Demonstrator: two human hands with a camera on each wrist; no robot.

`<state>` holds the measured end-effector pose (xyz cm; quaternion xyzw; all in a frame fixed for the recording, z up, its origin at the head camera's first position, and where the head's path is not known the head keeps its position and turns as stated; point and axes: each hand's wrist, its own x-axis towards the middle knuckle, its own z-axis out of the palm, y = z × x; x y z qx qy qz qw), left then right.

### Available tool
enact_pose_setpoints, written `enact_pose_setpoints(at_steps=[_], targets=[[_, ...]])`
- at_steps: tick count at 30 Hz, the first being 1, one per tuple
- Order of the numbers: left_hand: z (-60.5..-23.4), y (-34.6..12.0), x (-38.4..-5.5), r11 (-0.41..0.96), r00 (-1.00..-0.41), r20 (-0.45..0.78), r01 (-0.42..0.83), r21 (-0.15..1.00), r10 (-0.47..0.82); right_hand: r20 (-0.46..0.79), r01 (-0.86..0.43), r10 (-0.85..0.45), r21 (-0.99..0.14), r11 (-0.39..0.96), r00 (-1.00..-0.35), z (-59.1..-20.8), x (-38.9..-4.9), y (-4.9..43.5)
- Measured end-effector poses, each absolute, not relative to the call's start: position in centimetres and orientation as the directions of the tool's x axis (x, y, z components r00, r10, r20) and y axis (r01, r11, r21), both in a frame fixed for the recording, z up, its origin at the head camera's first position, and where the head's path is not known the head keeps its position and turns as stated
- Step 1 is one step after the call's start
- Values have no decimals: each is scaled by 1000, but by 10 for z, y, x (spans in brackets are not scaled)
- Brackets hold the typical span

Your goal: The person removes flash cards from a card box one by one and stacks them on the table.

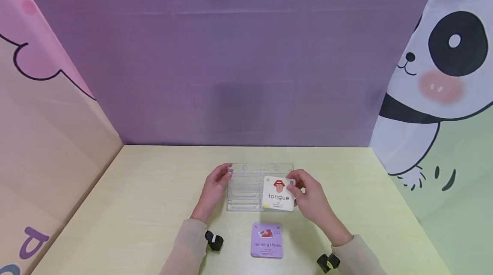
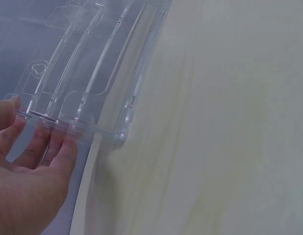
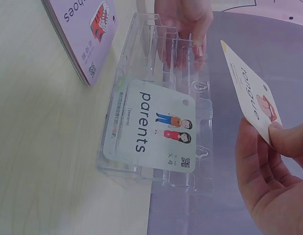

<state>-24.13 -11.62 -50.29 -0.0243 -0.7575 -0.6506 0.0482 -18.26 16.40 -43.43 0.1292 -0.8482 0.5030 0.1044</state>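
A clear plastic rack [image 1: 244, 187] with stepped slots in two columns stands on the table. At its left side edge my left hand [image 1: 215, 185] grips it; the left wrist view shows the thumb [image 2: 5, 113] above the edge and the fingers [image 2: 63, 156] below and behind. My right hand [image 1: 310, 198] pinches a white flashcard reading "tongue" [image 1: 279, 198] by its side, between thumb and fingertips. In the right wrist view this tongue card is held apart from the rack, above a "parents" card [image 3: 137, 132] that leans in the rack's right column.
A stack of purple-topped flashcards, "running shoes" uppermost [image 1: 266, 240], lies on the table in front of the rack. Behind the table [image 1: 161, 198] rises a purple backdrop [image 1: 246, 73], with printed cartoon panels at both sides.
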Motion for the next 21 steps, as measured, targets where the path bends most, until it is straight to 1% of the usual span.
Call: enact_pose_setpoints(at_steps=[9,17,21], targets=[[-501,-115,-241,137,-996,87,83,987,-28,242,-270,-120,-847,458,-963,-431,-177,161],[-470,-112,-224,142,-997,76,74,987,-12,227,-260,-127,-848,461,-966,-432,-172,159],[-464,-111,-219,142,-997,72,70,987,-13,224,-259,-130,-850,459,-966,-434,-172,158]])
